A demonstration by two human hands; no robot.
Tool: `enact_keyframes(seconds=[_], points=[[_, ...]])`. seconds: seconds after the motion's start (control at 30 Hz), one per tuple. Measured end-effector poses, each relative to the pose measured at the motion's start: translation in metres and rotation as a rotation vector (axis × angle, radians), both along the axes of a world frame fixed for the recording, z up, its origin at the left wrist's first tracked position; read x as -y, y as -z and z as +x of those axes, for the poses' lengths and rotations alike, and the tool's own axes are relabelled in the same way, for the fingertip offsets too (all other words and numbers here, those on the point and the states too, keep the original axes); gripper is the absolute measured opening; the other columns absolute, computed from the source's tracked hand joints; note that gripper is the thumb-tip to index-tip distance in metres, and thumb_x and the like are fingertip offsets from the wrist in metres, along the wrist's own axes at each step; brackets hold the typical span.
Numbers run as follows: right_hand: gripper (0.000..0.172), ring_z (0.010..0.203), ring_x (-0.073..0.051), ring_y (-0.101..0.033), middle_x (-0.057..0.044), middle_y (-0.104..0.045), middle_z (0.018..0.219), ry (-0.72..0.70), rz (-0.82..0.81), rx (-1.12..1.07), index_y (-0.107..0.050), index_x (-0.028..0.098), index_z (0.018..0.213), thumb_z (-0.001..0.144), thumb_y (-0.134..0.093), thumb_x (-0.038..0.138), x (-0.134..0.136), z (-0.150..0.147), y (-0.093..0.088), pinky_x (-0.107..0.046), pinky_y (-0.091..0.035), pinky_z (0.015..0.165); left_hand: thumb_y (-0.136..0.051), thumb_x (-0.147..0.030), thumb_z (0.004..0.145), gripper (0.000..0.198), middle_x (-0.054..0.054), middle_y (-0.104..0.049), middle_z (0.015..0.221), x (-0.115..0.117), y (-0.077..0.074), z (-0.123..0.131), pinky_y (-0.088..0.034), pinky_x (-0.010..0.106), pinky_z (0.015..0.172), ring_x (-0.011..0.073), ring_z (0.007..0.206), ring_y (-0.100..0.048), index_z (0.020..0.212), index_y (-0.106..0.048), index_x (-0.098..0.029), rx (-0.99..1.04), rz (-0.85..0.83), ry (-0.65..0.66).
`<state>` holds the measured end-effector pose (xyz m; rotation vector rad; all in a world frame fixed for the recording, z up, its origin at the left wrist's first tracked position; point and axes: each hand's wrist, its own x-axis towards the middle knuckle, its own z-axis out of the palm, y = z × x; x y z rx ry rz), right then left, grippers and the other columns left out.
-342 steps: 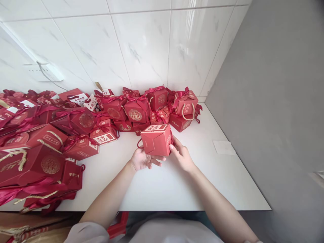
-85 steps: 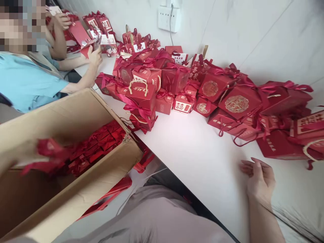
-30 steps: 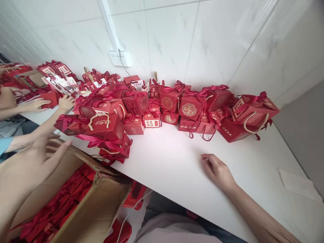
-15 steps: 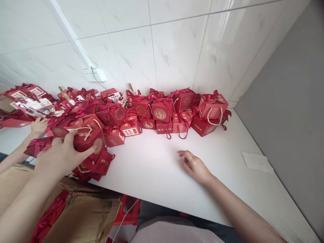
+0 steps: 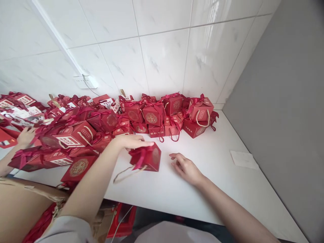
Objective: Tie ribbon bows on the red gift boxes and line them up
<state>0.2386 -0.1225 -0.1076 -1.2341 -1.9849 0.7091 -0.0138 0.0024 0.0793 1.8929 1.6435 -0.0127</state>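
My left hand (image 5: 135,141) grips a small red gift box (image 5: 154,158) from above, over the middle of the white table (image 5: 141,189). The box carries a dark red ribbon bow and a loose beige cord handle (image 5: 126,175) that trails to the left. My left fingers on its far side are partly hidden. Just right of the box, my right hand (image 5: 186,167) rests near the tabletop with fingers loosely curled and apart, holding nothing. Stacked red gift boxes (image 5: 153,114) with ribbons and gold print line the wall behind both hands.
A larger heap of red boxes (image 5: 76,133) lies at left, where another person's hand (image 5: 26,136) reaches in. An open cardboard carton (image 5: 22,202) stands at the near left edge. A white paper (image 5: 244,159) lies at right beside a grey partition (image 5: 283,84).
My left hand has moved right from the heap and now holds a gift box in front of me. My right hand has barely moved. The view has shifted slightly.
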Motion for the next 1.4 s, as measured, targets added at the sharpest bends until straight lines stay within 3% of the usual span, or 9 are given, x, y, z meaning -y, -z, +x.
enact_keyframes(seconds=[0.13, 0.27, 0.43, 0.6, 0.7, 0.83, 0.97, 1.1, 1.4], points=[[0.029, 0.079, -0.017, -0.066, -0.005, -0.062, 0.120, 0.048, -0.006, 0.002, -0.046, 0.027, 0.127, 0.099, -0.043, 0.026, -0.001, 0.003, -0.004, -0.035, -0.055, 0.079, -0.047, -0.079, 0.073, 0.065, 0.005, -0.065, 0.065, -0.013, 0.054, 0.004, -0.044, 0.030, 0.056, 0.0205, 0.057, -0.058, 0.087, -0.067, -0.020, 0.136, 0.027, -0.056], [0.027, 0.079, -0.017, -0.066, -0.006, -0.061, 0.125, 0.121, -0.023, -0.017, -0.048, 0.028, 0.125, 0.099, -0.041, 0.026, 0.000, 0.004, -0.008, -0.035, -0.054, 0.078, -0.044, -0.076, 0.081, 0.065, 0.006, -0.068, 0.075, -0.010, 0.115, 0.009, -0.048, 0.031, 0.067, 0.0221, 0.073, -0.063, 0.093, -0.066, -0.017, 0.590, -0.005, -0.047], [0.019, 0.081, -0.018, -0.066, -0.004, -0.068, 0.110, 0.223, -0.078, -0.148, -0.052, 0.027, 0.115, 0.101, -0.041, 0.032, -0.002, 0.006, -0.012, -0.033, -0.053, 0.078, -0.068, -0.066, 0.072, 0.058, 0.009, -0.071, 0.090, -0.005, 0.165, 0.020, -0.049, 0.035, 0.078, 0.0242, 0.083, -0.066, 0.098, -0.065, -0.015, 0.923, -0.196, 0.031], [0.031, 0.065, -0.017, -0.062, 0.000, -0.063, 0.074, 0.388, -0.063, -0.394, -0.054, 0.024, 0.106, 0.104, -0.030, 0.044, 0.001, 0.014, -0.015, -0.029, -0.050, 0.064, -0.075, -0.054, 0.073, 0.046, 0.004, -0.069, 0.088, -0.004, 0.168, 0.028, -0.047, 0.029, 0.074, 0.0194, 0.079, -0.064, 0.099, -0.062, -0.018, 0.953, -0.214, 0.095], [0.035, 0.066, -0.017, -0.059, -0.002, -0.062, 0.080, 0.374, 0.056, -0.456, -0.053, 0.024, 0.112, 0.104, -0.029, 0.048, 0.005, 0.016, -0.014, -0.030, -0.050, 0.064, -0.078, -0.048, 0.072, 0.037, 0.002, -0.064, 0.091, -0.003, 0.162, 0.031, -0.046, 0.027, 0.072, 0.0184, 0.082, -0.061, 0.088, -0.062, -0.018, 0.934, -0.125, 0.121], [0.047, 0.067, -0.018, -0.056, -0.003, -0.060, 0.080, 0.269, 0.208, -0.492, -0.051, 0.022, 0.120, 0.101, -0.025, 0.057, 0.009, 0.014, -0.013, -0.033, -0.050, 0.063, -0.071, -0.049, 0.078, 0.032, 0.008, -0.059, 0.109, -0.003, 0.160, 0.032, -0.045, 0.034, 0.093, 0.0265, 0.112, -0.055, 0.084, -0.070, -0.017, 0.894, 0.081, 0.170], [0.028, 0.069, -0.017, -0.057, -0.002, -0.060, 0.079, 0.357, 0.256, -0.428, -0.052, 0.022, 0.118, 0.099, -0.048, 0.043, 0.007, 0.010, -0.016, -0.033, -0.052, 0.067, -0.063, -0.046, 0.087, 0.037, 0.010, -0.060, 0.116, -0.002, 0.159, 0.031, -0.040, 0.038, 0.104, 0.0279, 0.119, -0.054, 0.066, -0.068, -0.016, 0.933, 0.091, 0.179], [0.013, 0.070, -0.016, -0.059, -0.003, -0.062, 0.082, 0.489, 0.318, -0.372, -0.056, 0.023, 0.108, 0.096, -0.056, 0.027, 0.004, 0.009, -0.018, -0.031, -0.052, 0.065, -0.063, -0.044, 0.086, 0.042, 0.008, -0.059, 0.122, -0.002, 0.158, 0.029, -0.037, 0.037, 0.107, 0.0279, 0.124, -0.051, 0.054, -0.061, -0.017, 0.930, 0.277, 0.093], [0.011, 0.074, -0.017, -0.059, -0.005, -0.062, 0.090, 0.553, 0.327, -0.382, -0.056, 0.023, 0.107, 0.097, -0.053, 0.027, 0.003, 0.011, -0.017, -0.033, -0.052, 0.068, -0.063, -0.034, 0.083, 0.039, 0.006, -0.063, 0.106, -0.010, 0.163, 0.024, -0.043, 0.035, 0.094, 0.0224, 0.106, -0.056, 0.051, -0.050, -0.017, 0.986, 0.459, -0.168]])
